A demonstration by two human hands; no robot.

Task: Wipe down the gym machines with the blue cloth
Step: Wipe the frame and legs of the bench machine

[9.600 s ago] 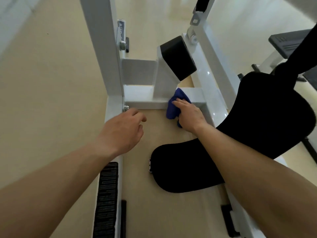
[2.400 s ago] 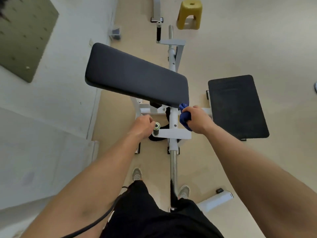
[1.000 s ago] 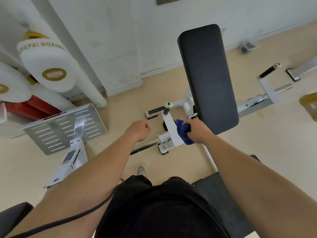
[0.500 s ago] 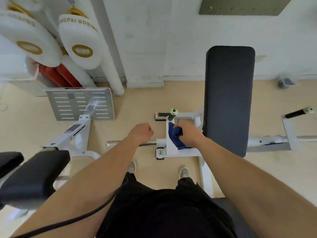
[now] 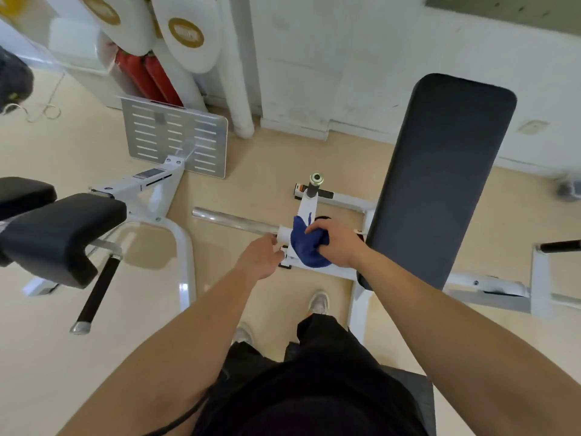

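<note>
My right hand point(image 5: 338, 245) grips the bunched blue cloth point(image 5: 306, 245) and presses it onto the white lever bracket point(image 5: 306, 209) of a gym machine, just left of its long black pad point(image 5: 440, 180). My left hand point(image 5: 261, 256) hangs beside the bracket where the chrome weight bar point(image 5: 234, 222) joins it, fingers loosely curled and touching the white collar. A short post with a metal cap point(image 5: 315, 179) sticks up beyond the cloth.
A second machine with black pads point(image 5: 59, 234), a white frame and a slotted metal footplate point(image 5: 176, 140) stands to the left. White boxing bags point(image 5: 185, 33) and red rolls lean on the wall. My feet point(image 5: 317, 303) stand on the beige floor below the bracket.
The view has swung a little rightward. My right hand has drawn the cloth down the bracket toward me. My left hand has moved right, up to the bar's collar.
</note>
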